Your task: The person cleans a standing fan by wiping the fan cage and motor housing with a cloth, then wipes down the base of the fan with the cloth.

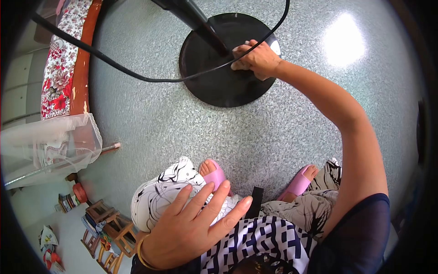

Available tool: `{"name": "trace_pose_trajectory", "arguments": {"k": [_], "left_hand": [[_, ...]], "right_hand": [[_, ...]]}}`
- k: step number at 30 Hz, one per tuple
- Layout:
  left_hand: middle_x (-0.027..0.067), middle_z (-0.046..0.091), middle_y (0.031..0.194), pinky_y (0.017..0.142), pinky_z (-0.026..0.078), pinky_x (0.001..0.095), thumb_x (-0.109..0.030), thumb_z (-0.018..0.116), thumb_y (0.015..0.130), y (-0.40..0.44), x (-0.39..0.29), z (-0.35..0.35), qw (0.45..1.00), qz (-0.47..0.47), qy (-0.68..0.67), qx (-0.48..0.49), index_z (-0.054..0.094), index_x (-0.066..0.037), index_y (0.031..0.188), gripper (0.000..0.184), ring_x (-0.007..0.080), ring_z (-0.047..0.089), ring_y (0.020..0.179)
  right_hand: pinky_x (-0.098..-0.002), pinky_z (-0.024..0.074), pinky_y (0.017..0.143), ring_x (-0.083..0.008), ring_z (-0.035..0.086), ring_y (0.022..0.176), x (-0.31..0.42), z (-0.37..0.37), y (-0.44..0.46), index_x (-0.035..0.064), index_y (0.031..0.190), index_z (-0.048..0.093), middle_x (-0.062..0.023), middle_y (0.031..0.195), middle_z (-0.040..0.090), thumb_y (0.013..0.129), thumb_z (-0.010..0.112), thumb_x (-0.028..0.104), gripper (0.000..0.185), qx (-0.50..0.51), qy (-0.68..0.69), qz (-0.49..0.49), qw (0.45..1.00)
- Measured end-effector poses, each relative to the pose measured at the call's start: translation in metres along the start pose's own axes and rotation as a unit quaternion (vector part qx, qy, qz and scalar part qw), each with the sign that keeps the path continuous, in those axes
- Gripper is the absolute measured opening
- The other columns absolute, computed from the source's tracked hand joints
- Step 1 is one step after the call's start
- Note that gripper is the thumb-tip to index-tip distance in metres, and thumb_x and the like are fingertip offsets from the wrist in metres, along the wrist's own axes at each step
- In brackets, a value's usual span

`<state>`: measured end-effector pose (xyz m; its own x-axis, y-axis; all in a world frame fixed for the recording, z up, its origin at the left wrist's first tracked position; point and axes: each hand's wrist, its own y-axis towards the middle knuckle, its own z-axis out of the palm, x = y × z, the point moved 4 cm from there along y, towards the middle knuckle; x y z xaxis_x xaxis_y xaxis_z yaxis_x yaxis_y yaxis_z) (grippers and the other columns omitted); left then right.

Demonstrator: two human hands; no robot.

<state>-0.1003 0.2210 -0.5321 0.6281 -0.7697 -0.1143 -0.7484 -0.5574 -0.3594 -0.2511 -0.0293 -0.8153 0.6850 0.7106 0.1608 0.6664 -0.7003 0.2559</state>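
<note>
My right hand (259, 58) presses a light-coloured cloth (239, 65) onto a round, glossy black base (214, 93) on the floor. Its fingers are closed over the cloth, which shows at the fingertips and under the palm. A black pole (197, 22) rises from the base at a slant, close to the fingertips; its top is out of view. My left hand (196, 223) holds nothing, with its fingers spread over the patterned trouser leg (157, 196) at my knee. A yellow bangle (142, 254) circles that wrist.
A black cord (114, 70) hangs across the view, in front of the base. Speckled grey floor (150, 109) surrounds it. At the left are a bed with a floral cover (59, 84), sheer netting (68, 137) and wooden stools (121, 233). My feet wear pink slippers (297, 183).
</note>
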Motion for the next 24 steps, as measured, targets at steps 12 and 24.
{"name": "trace_pose_trajectory", "arguments": {"k": [12, 24], "left_hand": [[0.0148, 0.057, 0.124, 0.094, 0.042, 0.0430, -0.034, 0.066, 0.077, -0.001, 0.010, 0.000, 0.996, -0.033, -0.045, 0.070, 0.061, -0.016, 0.124, 0.050, 0.0265, 0.056, 0.111], [0.0162, 0.053, 0.128, 0.094, 0.041, 0.0412, -0.022, 0.060, 0.082, -0.006, 0.009, -0.004, 0.997, -0.046, -0.061, -0.004, 0.055, -0.012, 0.130, 0.050, 0.0284, 0.054, 0.111]], "right_hand": [[-0.0391, 0.0433, 0.075, -0.0215, 0.053, 0.101, -0.047, -0.001, 0.060, 0.0229, 0.088, 0.066, 0.0045, 0.105, 0.056, 0.076, 0.064, 0.016, 0.014, -0.022, -0.070, 0.079, 0.994], [-0.0404, 0.0375, 0.071, -0.0240, 0.051, 0.085, -0.089, 0.090, 0.107, 0.0176, 0.086, 0.058, -0.0093, 0.096, 0.054, 0.079, 0.047, 0.040, 0.025, -0.256, 0.424, -0.082, 0.865]]}}
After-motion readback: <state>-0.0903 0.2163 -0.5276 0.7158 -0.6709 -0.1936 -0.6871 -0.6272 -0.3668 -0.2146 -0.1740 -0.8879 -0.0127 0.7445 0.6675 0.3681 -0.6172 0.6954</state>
